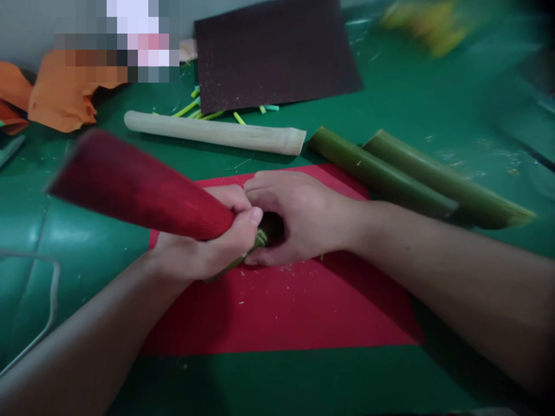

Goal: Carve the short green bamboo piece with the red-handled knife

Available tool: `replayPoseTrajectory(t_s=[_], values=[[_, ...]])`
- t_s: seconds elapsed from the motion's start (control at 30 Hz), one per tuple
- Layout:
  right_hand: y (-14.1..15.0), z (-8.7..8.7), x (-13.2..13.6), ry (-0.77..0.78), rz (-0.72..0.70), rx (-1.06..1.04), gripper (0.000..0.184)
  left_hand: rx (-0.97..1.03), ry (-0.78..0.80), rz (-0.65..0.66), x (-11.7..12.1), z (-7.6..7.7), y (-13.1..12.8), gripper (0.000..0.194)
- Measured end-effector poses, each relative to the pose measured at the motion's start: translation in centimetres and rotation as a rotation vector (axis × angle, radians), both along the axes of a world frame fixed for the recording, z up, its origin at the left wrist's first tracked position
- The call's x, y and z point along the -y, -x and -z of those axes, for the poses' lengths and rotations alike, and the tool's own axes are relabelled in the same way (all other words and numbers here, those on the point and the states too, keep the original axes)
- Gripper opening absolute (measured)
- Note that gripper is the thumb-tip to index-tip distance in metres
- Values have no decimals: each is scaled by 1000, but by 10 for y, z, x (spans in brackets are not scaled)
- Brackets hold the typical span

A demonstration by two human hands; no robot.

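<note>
My left hand point(217, 248) is closed, thumb on top, around the narrow end of a long red roll point(143, 190) that looks like paper or cloth. The roll's darker, wider end points up and to the left, slightly blurred. Under the fingers shows a green piece point(262, 238) with pale cut lines, possibly a bamboo strip. My right hand point(303, 214) curves over this green piece, its fingertips meeting my left hand. What lies inside that curve is dark and mostly hidden. Both hands are above a red sheet point(303, 312) sprinkled with small shavings.
Behind the hands lies a pale peeled bamboo piece point(217, 133). Two green bamboo pieces point(385, 167) rest to the right. Farther back are a dark sheet point(277, 52), yellow-green sticks point(188, 108) and orange crumpled material point(65, 92). Green covering point(281, 381) spans the table.
</note>
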State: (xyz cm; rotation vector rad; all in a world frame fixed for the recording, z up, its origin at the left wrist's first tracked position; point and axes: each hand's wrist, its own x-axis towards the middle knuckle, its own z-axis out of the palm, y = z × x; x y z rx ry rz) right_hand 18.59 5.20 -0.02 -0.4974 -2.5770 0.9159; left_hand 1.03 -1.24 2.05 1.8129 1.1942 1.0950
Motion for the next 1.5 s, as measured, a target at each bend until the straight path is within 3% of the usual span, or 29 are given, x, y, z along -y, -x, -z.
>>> replayPoseTrajectory(t_s=[0.1,0.4,0.77,0.93,1.27,1.5], values=[[1,0,1,-5,21,12,29,0,27,-62,1,1,0,25],[-1,-3,0,11,25,53,29,17,73,50,-4,-1,-2,30],[-1,-2,0,27,33,38,31,-46,47,-2,-3,-1,-3,26],[-1,-2,0,27,17,57,31,4,70,34,-3,-4,-5,28],[2,-2,1,6,44,72,35,-53,49,-69,6,7,6,23],[1,-6,1,41,28,90,30,-69,72,-53,3,3,1,27]])
